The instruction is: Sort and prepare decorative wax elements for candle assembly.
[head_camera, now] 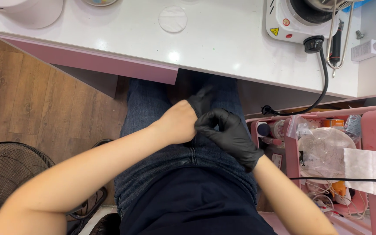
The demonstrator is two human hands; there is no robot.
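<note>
From the head camera, looking straight down at the lap, the two hands are meeting at the centre of the frame, over the blue jeans (153,109). The right hand (229,132) is already wearing a black glove and its fingers are pinching together on the edge of a second black glove (201,101), which is sitting only over the fingers of the left hand (177,122). That left hand is mostly bare: its back and wrist are showing, while its fingertips are hidden inside the glove, so how they are lying I cannot tell.

The relation that matters here: the half-worn glove is lying up and slightly right of the left hand's knuckles, pointing toward the desk edge at the top of the frame, with its long axis running along the left hand's fingers. Its open cuff is facing down toward the wrist, directly against the right hand's pinching fingers, so the right hand is the nearer one and is touching it.

Above, the white desk (214,43) is carrying a small white electric hotplate (292,19) at upper right, its black cord (320,93) trailing down. A pink cart (375,126) of clutter is standing at the right edge, and a black fan (5,174) at lower left.
</note>
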